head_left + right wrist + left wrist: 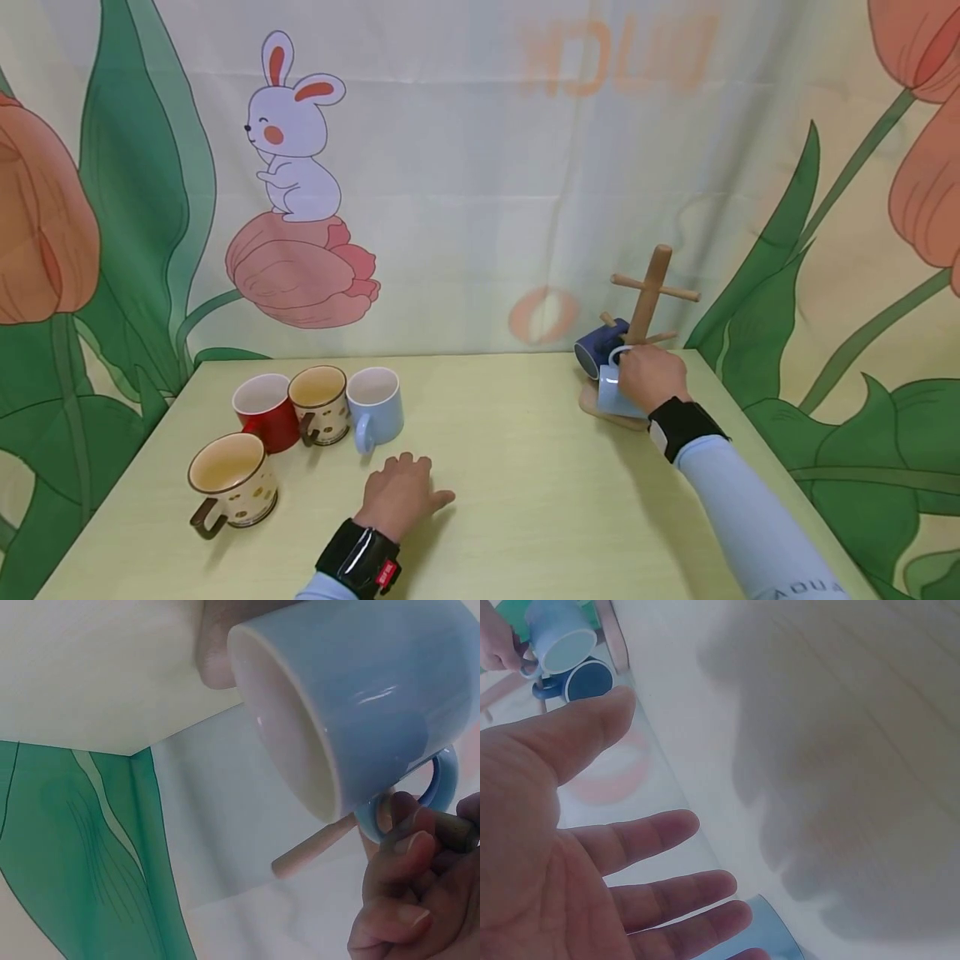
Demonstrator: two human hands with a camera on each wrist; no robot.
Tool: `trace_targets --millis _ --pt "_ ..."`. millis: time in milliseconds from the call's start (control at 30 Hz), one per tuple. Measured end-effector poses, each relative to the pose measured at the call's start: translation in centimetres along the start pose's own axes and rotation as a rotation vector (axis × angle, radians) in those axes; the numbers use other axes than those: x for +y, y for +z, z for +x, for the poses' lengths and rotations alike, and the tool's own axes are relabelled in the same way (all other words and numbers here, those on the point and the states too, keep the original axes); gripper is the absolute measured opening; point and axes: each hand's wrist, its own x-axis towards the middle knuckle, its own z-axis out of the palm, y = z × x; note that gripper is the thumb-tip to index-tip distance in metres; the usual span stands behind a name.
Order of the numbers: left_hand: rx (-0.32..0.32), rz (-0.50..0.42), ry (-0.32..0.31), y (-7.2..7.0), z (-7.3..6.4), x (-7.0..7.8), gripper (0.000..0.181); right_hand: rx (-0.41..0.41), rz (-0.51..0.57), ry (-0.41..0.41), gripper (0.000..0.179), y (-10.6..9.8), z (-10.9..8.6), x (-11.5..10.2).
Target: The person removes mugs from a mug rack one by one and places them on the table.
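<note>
At the back right, my right hand grips the handle of a light blue mug beside the wooden mug tree. The mug lies tilted on its side; in the right wrist view the handle is by my curled fingers, with a peg end showing among them. A dark blue mug hangs on the rack just to the left. My left hand is held over the table, fingers spread and holding nothing, near another light blue mug.
On the left of the table stand a red mug and two cream spotted mugs with brown handles, one behind and one in front. A printed curtain hangs along the back edge.
</note>
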Motion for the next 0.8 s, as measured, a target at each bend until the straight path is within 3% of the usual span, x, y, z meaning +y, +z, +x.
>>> trace_targets --millis 167,433,667,800 --pt "-0.006 -0.005 0.0 0.0 -0.1 -0.1 0.055 -0.01 0.071 0.027 0.032 0.5 0.0 0.6" --pt "0.01 -0.01 0.003 -0.1 -0.1 -0.1 0.054 -0.101 0.07 -0.006 0.023 0.2 0.1 1.7" --pt "-0.002 -0.016 -0.005 -0.2 0.0 -0.2 0.055 -0.037 0.093 -0.032 0.027 -0.1 -0.4 2.2" --pt "-0.012 -0.018 -0.011 -0.2 0.0 -0.2 0.055 -0.026 0.088 0.001 0.026 0.0 -0.4 1.9"
